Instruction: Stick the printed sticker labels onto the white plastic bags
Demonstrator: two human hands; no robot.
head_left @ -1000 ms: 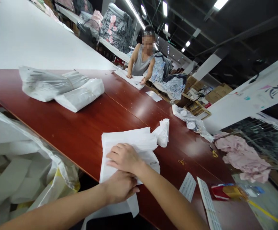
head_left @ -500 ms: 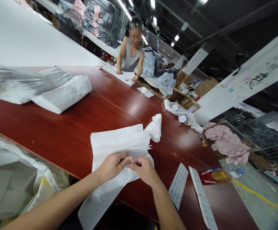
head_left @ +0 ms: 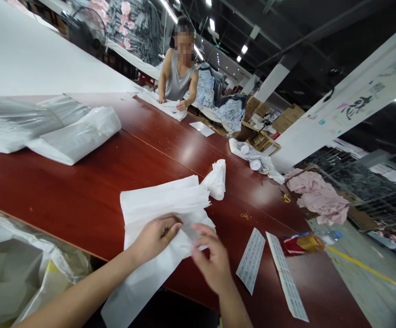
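Observation:
A fanned stack of thin white plastic bags (head_left: 160,193) lies on the near part of the table. Over its front, the top white bag (head_left: 139,284) hangs down past the table edge. My left hand (head_left: 158,237) is closed on this bag near its upper right, thumb against curled fingers. Just to the right, my right hand (head_left: 211,255) is lifted off the bag with fingers apart, slightly blurred, and I see nothing held in it. Right of that hand lie a sheet of printed labels (head_left: 251,260) and a longer label strip (head_left: 285,275).
A bunched white bundle (head_left: 215,180) touches the stack's far right corner. Larger banded bag bundles (head_left: 78,136) lie at left on the red-brown table (head_left: 150,157). Yellow-handled scissors (head_left: 285,197) and a bottle (head_left: 331,237) are at right. A co-worker (head_left: 179,77) handles white material across the table.
My right hand has come away from my left hand and opened its fingers, moving slightly right and down. The left hand stays on the bag. The whole view has shifted a little.

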